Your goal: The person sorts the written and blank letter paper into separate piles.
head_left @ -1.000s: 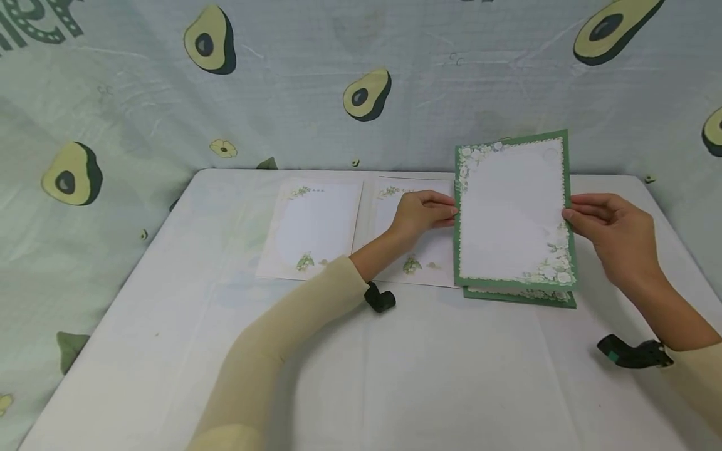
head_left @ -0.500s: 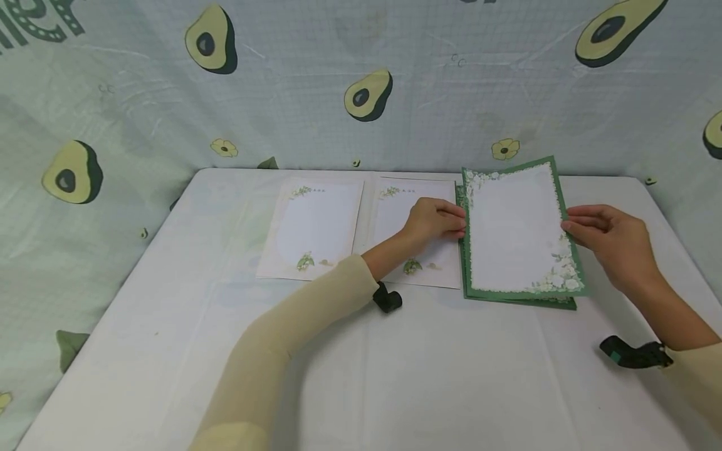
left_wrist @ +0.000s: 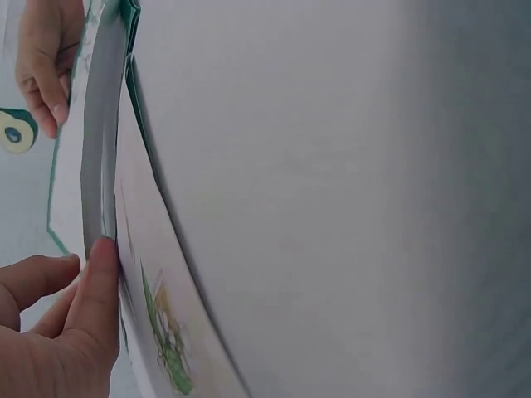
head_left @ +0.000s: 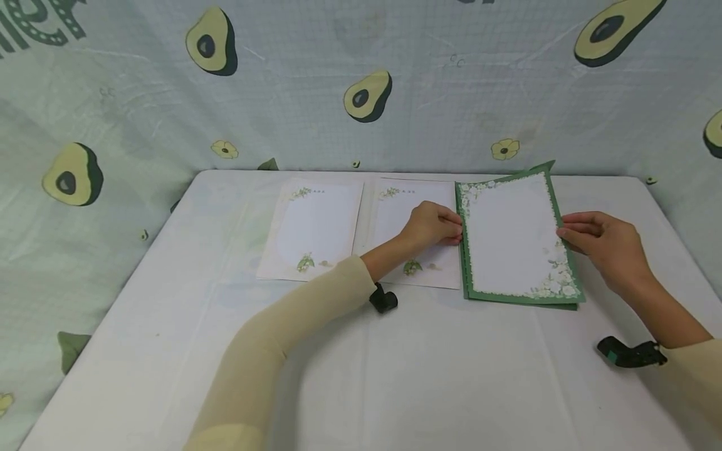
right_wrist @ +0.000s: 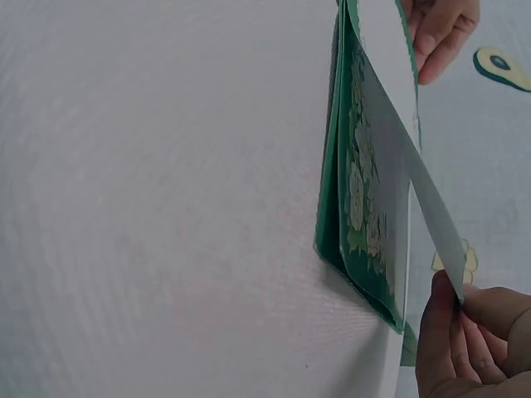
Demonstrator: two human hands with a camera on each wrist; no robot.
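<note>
A green-bordered sheet of paper (head_left: 510,238) with white printed flowers is tilted above similar green-bordered sheets (right_wrist: 369,240) on the right of the table. My right hand (head_left: 606,247) pinches its right edge between thumb and fingers, as the right wrist view shows. That side stands raised off the sheets beneath. At the left edge, my left hand (head_left: 430,225) touches the paper with its fingertips; in the left wrist view its thumb stands apart from the index finger (left_wrist: 98,282). Under my left forearm lies a pale sheet with green leaf prints (head_left: 389,219), partly covered.
Another pale leaf-printed sheet (head_left: 318,232) lies flat to the left of the covered one. The white tabletop (head_left: 440,376) ends at a back edge, behind which hangs an avocado-print cloth (head_left: 293,88). Each wrist wears a black device (head_left: 632,352).
The green-bordered sheet has come down from a more upright, higher position towards the sheets below. Both hands have lowered with it, and the left hand has shifted slightly right.
</note>
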